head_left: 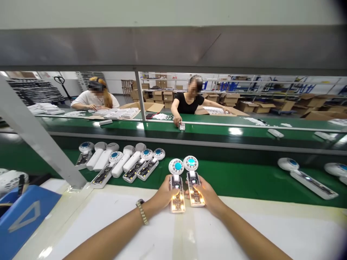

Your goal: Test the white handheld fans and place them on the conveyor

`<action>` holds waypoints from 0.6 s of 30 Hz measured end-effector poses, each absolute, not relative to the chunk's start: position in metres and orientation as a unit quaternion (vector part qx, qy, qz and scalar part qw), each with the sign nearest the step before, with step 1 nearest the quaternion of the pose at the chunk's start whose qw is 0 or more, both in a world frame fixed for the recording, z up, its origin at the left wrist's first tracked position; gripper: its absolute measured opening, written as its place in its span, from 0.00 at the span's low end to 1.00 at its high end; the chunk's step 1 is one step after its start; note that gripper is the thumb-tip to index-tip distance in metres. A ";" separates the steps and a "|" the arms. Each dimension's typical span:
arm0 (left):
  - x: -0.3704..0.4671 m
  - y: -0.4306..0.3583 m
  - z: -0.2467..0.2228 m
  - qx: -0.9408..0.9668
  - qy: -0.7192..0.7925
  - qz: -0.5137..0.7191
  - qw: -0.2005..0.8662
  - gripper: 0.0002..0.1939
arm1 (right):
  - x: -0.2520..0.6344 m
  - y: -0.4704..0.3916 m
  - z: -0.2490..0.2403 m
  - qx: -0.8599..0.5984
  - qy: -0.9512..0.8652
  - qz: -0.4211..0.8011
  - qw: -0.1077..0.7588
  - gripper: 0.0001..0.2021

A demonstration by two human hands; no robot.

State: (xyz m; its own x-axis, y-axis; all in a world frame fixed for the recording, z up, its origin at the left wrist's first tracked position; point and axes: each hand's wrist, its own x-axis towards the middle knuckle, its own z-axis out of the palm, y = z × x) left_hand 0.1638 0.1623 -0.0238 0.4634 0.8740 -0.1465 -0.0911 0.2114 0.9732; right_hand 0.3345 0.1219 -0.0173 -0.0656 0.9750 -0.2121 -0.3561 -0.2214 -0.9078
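My left hand point(164, 192) is closed around a white handheld fan point(176, 167) with a round slotted head and a blue centre. Its handle lies open, showing a circuit board with lit yellow lights, and my thumb rests on the board. Beside it, my right hand point(205, 193) grips a second handheld fan point(191, 163) of the same kind, also lit, thumb on its board. Both fans are upright side by side, heads pointing away from me, above the near edge of the green belt point(238, 180).
Several similar fans point(116, 156) lie on the belt at left, and another fan point(311, 182) at right. A blue bin point(29, 216) stands near left beside a slanted white post point(46, 137). Two people sit across the line; one person's hand point(177, 121) holds a small white part.
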 end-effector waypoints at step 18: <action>0.167 0.160 -0.018 0.475 0.354 0.387 0.707 0.25 | 0.336 0.121 -0.018 -0.440 -0.334 0.644 0.529 0.22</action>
